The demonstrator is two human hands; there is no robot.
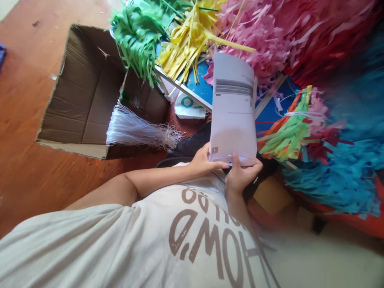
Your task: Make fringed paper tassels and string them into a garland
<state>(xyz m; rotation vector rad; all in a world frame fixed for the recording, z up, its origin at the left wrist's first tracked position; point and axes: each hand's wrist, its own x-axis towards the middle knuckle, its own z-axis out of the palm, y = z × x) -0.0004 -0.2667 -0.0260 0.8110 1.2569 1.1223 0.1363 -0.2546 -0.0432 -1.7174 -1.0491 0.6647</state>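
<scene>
White printed paper (232,124), curled and seemingly more than one layer, stands up in front of my body. Grey bars and small print cross its upper part. My left hand (204,162) grips its lower left edge, thumb stretched along the bottom. At the lower right, my right hand (242,172) pinches the same paper, fingers partly hidden behind it. A thin pale strip or fold runs along the bottom edge between both thumbs; what it is I cannot make out. To the left hangs a bundle of white string (135,127) over a cardboard box.
An open cardboard box (84,88) lies on the reddish floor (21,120). Ahead is a blue surface (204,82) with green (138,40), yellow (186,40) and pink (255,32) fringed paper. Turquoise fringe (339,176) and a multicoloured tied bundle (300,128) are at right.
</scene>
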